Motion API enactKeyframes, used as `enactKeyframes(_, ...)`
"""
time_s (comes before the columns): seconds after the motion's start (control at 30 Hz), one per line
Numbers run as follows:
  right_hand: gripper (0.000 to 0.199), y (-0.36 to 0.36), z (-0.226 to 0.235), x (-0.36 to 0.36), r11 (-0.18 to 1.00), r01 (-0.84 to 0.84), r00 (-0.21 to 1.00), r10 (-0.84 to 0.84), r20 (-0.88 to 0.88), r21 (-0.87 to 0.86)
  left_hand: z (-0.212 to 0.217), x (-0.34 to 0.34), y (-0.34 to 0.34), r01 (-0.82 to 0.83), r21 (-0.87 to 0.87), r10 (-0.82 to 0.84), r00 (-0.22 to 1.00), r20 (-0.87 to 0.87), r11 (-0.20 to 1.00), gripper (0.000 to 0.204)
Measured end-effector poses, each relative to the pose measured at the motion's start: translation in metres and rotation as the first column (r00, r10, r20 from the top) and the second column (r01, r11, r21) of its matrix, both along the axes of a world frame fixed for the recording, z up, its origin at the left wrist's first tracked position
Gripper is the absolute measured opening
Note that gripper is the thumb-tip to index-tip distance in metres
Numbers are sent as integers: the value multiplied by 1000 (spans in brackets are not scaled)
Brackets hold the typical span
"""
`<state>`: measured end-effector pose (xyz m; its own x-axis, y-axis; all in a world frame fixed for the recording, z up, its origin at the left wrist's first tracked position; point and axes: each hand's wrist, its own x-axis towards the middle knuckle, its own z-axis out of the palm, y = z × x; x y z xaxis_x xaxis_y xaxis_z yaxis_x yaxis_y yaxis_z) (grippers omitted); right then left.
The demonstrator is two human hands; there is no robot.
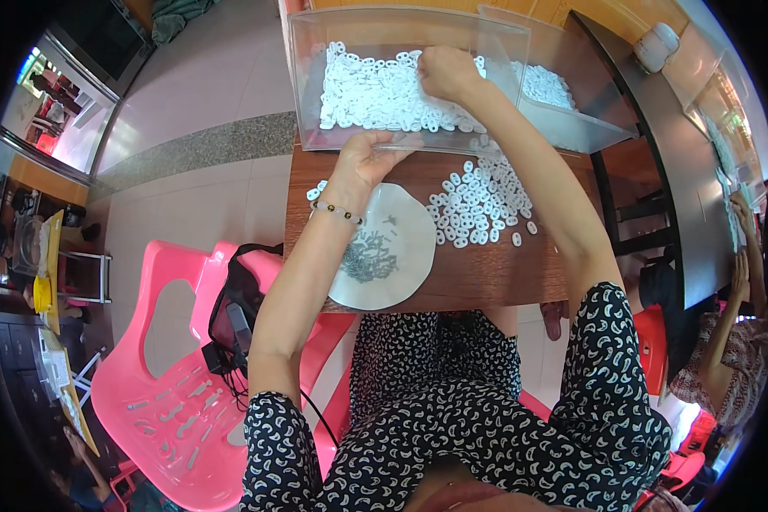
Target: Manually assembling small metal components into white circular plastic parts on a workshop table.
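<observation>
A clear plastic bin [303, 94] at the far side of the table holds a heap of small white oval pieces with two holes [367, 90]. My right hand [448, 72] is closed in a fist over this heap; what it holds, if anything, is hidden. At the bin's near lower edge, my left hand [369, 158] has its fingers curled against the rim, thumb on top. Under my left forearm lies a round white plate [410, 256] bearing small grey metal pins [369, 260]. Loose white oval pieces [482, 205] are spread right of the plate.
The brown wooden table [503, 277] bears the plate and loose pieces. Beside the bin stands another clear container [563, 119] with white pieces. A pink plastic chair [154, 418] at left carries a black bag [235, 316] and cables. A dark table [657, 171] and another person [721, 367] are at right.
</observation>
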<state>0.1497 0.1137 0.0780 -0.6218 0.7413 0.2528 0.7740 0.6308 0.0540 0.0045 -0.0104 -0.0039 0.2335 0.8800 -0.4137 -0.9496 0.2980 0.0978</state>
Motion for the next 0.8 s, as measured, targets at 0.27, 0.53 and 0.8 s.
enactKeyframes(0.27, 19, -4, -18, -25, 979, -189, 933, 155, -324, -77, -1, 5, 0, -3, 2, 3, 999, -42, 1000, 44)
enactKeyframes(0.53, 24, -23, -35, -75, 949, -289, 889, 216, -404, -129, -6, -1, 1, 44, 66, -45, 999, 18, 997, 36)
enactKeyframes(0.8, 12, -22, -46, -83, 969, -248, 926, 230, -300, -23, 21, 13, -8, -53, -24, 50, 989, -136, 998, 36)
